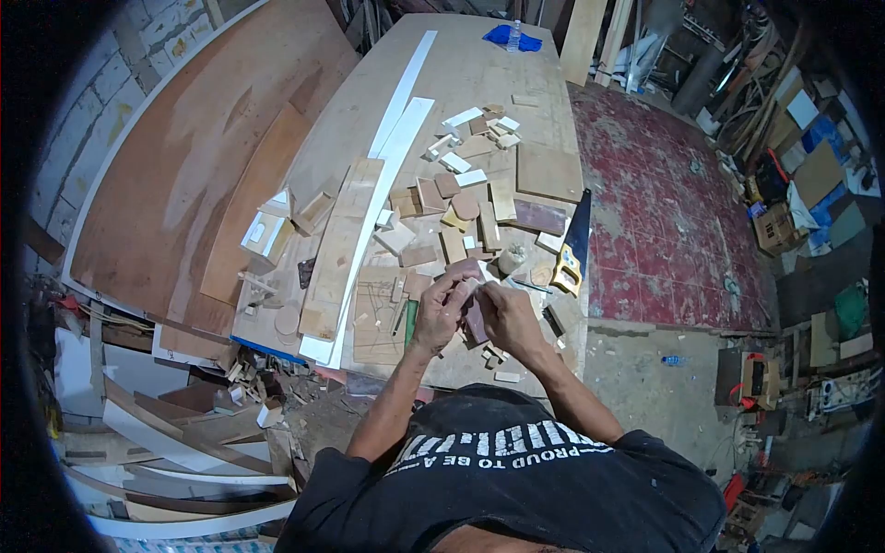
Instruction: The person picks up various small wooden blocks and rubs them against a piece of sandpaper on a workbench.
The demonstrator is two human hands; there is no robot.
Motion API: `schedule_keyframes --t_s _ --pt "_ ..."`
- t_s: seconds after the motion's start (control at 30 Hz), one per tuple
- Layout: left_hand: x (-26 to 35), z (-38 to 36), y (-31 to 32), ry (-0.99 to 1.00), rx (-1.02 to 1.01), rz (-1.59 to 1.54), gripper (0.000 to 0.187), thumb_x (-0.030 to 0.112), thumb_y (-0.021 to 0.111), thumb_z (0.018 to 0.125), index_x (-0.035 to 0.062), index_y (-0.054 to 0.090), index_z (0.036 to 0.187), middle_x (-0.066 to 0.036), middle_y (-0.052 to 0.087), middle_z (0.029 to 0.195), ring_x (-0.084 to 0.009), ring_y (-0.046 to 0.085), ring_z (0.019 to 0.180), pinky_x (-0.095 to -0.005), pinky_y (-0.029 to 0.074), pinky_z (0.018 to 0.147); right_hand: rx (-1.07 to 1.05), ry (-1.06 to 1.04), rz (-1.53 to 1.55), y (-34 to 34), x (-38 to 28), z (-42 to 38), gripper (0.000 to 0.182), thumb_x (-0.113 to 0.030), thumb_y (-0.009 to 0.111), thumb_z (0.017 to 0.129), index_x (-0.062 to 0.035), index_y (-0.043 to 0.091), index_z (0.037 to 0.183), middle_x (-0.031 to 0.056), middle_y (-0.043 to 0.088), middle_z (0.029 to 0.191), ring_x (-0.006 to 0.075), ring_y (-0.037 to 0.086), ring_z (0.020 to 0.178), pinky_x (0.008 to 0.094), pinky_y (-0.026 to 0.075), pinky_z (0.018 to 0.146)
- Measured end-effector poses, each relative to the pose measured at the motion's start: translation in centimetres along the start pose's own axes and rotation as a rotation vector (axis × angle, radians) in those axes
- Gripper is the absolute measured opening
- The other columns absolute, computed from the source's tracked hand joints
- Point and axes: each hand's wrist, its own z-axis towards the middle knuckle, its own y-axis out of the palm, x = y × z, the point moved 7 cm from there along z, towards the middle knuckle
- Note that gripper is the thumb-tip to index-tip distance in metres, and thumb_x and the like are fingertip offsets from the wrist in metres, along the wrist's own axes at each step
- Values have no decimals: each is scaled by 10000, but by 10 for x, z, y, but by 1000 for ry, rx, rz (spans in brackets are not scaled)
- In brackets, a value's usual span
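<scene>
Over the near edge of the workbench (461, 83), my left hand (444, 309) and my right hand (510, 318) meet with their fingers pinched together. A small pale piece (476, 285) shows between the fingertips, and its kind I cannot tell. Just below it, a reddish-brown strip (475, 321) shows between the hands. Right beyond the fingers stands a small pale jar (513, 259). A handsaw (573, 241) with a yellow handle lies to the right of my right hand. Left of my left hand is a flat board (376, 336) with lines drawn on it.
Several small wood offcuts (475, 147) are scattered across the bench middle. Long white strips (406, 129) and a plank (341, 249) lie along its left side. Small wooden box-like pieces (267, 233) stand at the left edge. A water bottle (513, 37) stands at the far end.
</scene>
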Motion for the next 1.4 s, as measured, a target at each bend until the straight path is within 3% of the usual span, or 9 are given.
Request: schedule_keyframes --t_s 0.13,0.23,0.37,0.5,0.57,0.63,0.73,1.2,1.4 --pt "-10 1 0 137 96 99 216 204 504 1001 81 599 1150 62 531 704 7 413 558 -163 309 477 81 38 -33 7 5 0 94 -49 564 872 30 578 822 232 568 651 397 583 596 426 431 538" --pt "-22 0 -9 11 67 6 175 156 540 979 60 607 1109 20 596 919 -54 512 765 -192 432 702 31 126 18 16 10 3 123 -48 564 856 34 571 764 227 556 623 402 579 584 422 430 529" --pt "-34 6 -24 118 158 125 188 175 565 971 59 595 1115 46 553 741 -15 438 581 -170 349 510 -39 10 0 11 3 -3 133 -46 559 834 36 540 731 233 528 601 382 575 556 403 425 514" --pt "-42 8 -75 -136 293 -126 200 209 545 969 91 552 1130 44 490 726 -17 400 536 -181 290 403 -90 -22 141 18 -5 -25 93 29 572 772 -1 584 860 229 562 699 417 564 654 461 435 576" --pt "-16 10 -75 -188 319 -326 206 239 507 986 118 549 1146 23 487 724 -28 388 514 -179 269 388 -62 33 74 4 3 -26 98 45 567 784 16 600 872 226 585 720 404 585 665 414 460 595" --pt "-4 1 -76 -259 366 -521 218 269 470 1002 145 546 1163 2 483 723 -39 375 492 -178 249 373 36 93 106 -10 7 -16 68 22 585 813 30 619 870 194 583 676 316 586 589 357 455 560" --pt "4 7 -51 -279 150 -665 262 334 450 1003 155 534 1176 -10 464 731 -50 329 479 -173 225 381 92 182 206 -18 16 -4 81 -26 605 865 43 645 873 139 560 606 156 508 500 300 421 512" --pt "21 1 -22 -281 55 -580 317 343 436 1006 135 522 1229 16 499 704 -28 338 448 -154 220 352 97 -73 76 -20 -39 23 94 14 634 818 39 636 909 166 644 800 284 651 700 334 502 628" --pt "24 1 -20 -259 44 -562 317 346 441 1005 135 529 1224 24 516 698 -22 350 432 -152 230 345 182 -96 112 -23 -42 20 93 6 654 807 41 652 893 151 607 704 220 588 588 310 453 552"
